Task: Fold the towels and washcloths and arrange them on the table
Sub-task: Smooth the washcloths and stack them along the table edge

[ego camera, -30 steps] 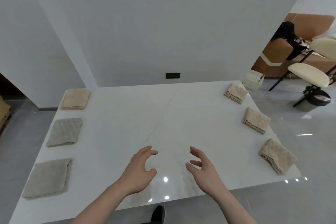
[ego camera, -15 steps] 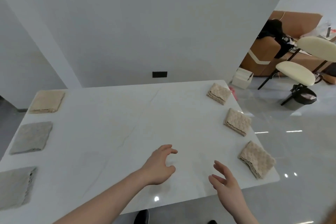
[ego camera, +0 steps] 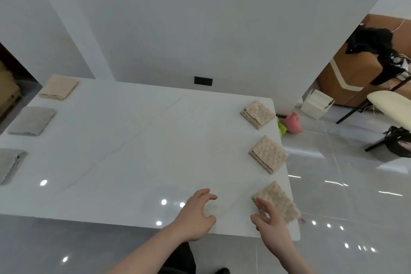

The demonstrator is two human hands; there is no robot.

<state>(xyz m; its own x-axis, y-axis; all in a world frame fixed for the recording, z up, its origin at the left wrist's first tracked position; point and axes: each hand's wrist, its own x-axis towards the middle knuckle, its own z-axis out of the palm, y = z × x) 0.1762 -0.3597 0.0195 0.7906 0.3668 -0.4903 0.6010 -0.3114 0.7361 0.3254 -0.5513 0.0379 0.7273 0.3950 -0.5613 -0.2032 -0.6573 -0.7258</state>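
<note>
1. Nearest the viewer, at the table's (ego camera: 133,140) right front corner, the right hand (ego camera: 270,218) reaches over the closest folded washcloth (ego camera: 278,202), fingers spread and loose, holding nothing; whether they touch the cloth I cannot tell.
2. Just beside it, the left hand (ego camera: 195,216) hovers over bare tabletop, fingers loosely curled and holding nothing.
3. That washcloth looks light, soft and thickly layered; it would likely splay if lifted by one corner, so pinching the whole stack across its folded edge seems safest.
4. Farther along the right edge lie the middle washcloth (ego camera: 268,154) and the far washcloth (ego camera: 258,114).
5. Across the table, well apart, three folded towels (ego camera: 32,120) line the left edge.
</note>
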